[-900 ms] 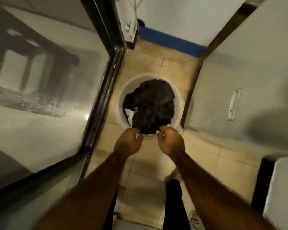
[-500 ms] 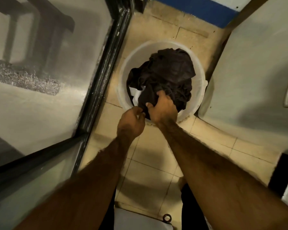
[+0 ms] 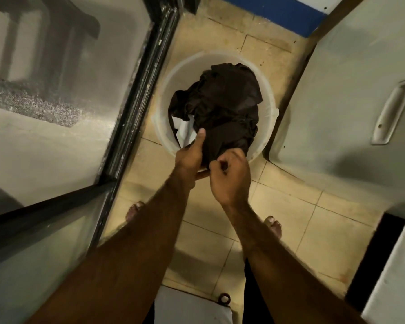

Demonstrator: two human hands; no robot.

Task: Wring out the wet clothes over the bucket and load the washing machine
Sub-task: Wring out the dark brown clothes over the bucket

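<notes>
Both hands have now closed on the dark garment [image 3: 225, 101] at the bucket's [image 3: 171, 78] six-o'clock rim, with the left hand [image 3: 191, 159] in a thumb-up pinching grip and the right hand [image 3: 230, 175] curled round its edge, so although the bulk lies in the bucket, lifting and wringing looks next.

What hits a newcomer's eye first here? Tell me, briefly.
The heap of dark clothes filling the white bucket on the tiled floor, centre of view. Just below, the left hand and right hand both grip the heap's near edge. A dark-framed glass door fills the left side.
</notes>
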